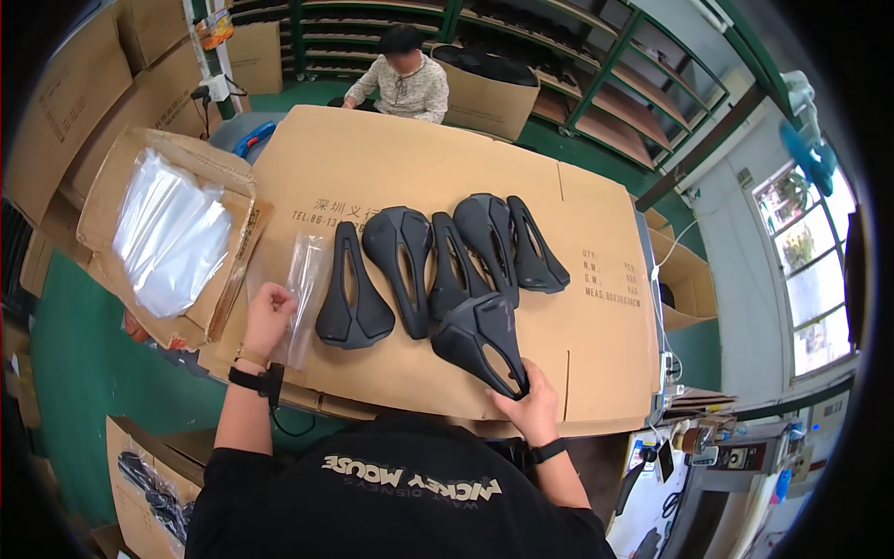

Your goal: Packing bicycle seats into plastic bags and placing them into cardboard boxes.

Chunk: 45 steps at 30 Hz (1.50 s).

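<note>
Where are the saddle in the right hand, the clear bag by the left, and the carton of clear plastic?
Held saddle (467, 329): head view, on its broad end.
Clear bag (306, 282): head view, on its middle.
Carton (241, 231): head view, on its right wall.

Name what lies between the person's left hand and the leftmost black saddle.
The head view shows clear plastic packaging between the left hand and that saddle, on the cardboard.

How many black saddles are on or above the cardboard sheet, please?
6: from left, the first black, slotted saddle, second, third, fourth and fifth lie side by side on the flat brown cardboard sheet; the bare right hand holds the sixth. None appears hidden.
</note>
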Tool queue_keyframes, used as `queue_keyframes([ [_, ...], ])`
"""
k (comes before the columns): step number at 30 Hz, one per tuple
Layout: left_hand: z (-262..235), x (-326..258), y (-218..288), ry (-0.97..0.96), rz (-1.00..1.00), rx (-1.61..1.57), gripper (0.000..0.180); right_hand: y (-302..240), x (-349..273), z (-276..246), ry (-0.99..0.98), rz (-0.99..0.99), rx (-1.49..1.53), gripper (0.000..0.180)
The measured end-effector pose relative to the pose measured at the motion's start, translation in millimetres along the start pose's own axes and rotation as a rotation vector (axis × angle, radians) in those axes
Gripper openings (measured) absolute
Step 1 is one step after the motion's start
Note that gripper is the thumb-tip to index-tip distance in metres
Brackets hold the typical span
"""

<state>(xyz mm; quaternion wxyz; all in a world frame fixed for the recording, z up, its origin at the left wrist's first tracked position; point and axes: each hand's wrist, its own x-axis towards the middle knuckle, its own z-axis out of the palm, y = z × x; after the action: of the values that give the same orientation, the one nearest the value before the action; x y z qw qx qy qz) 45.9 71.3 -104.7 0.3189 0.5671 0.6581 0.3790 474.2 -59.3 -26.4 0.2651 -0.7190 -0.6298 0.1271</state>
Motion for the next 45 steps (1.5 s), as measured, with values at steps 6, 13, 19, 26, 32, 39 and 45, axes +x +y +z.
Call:
queue_keyframes([
  [6, -22, -13, 51, -0.168, -0.225, -0.931, 0.021, 3, 9, 2, -0.014, 0.116, 0.2, 0.057],
  [13, 0, -41, 106, -0.332, -0.346, -1.103, 0.014, -6, 19, 8, -0.031, 0.092, 0.333, 0.059],
  [19, 42, -56, 135, -0.356, -0.086, -0.537, 0.015, -37, 29, -4, -0.446, 0.387, 1.003, 0.052],
  [26, 100, -92, 114, -0.476, 0.303, -0.341, 0.018, -113, 42, -14, -1.259, 0.187, 1.224, 0.061],
  [32, 80, -83, 84, -0.616, 0.285, -0.434, 0.017, -119, 51, -13, -1.117, 0.193, 1.112, 0.065],
  [39, 18, -82, 89, -0.17, -0.357, -1.321, 0.024, -78, 72, -2, -1.074, -0.069, 0.885, 0.065],
  [45, -20, -94, 148, 0.229, 0.372, -0.577, 0.023, -105, 96, 24, -1.017, -0.574, 0.485, 0.054],
])
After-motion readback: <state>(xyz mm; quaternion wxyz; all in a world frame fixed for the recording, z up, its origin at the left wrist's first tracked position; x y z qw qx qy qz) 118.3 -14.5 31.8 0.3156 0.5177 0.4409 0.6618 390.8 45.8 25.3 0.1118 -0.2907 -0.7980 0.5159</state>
